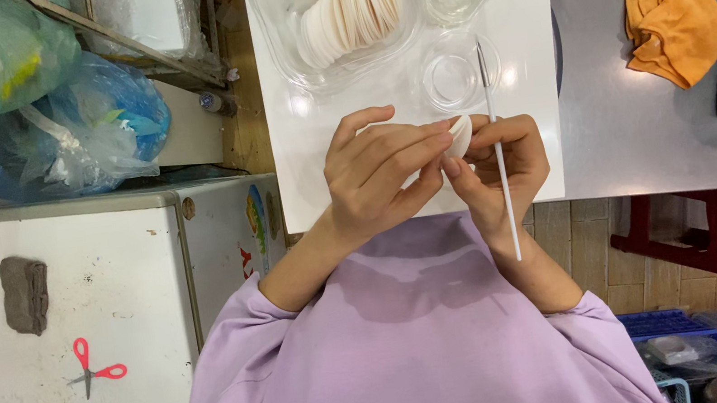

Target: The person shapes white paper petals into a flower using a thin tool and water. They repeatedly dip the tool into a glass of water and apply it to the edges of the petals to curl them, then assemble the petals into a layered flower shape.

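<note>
Fingers of my left hand (382,171) and right hand (499,161) are pinching shut on white wrapper (459,135), brush (498,148) tucked in right; next fold probably needs steady pressure.

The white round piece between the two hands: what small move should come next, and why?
Probably bring the tip of the thin white stick to the white round piece. The left hand pinches the piece, folded, against the right hand, which also holds the stick upright beside it. The stick does not seem to touch the piece's edge yet.
</note>
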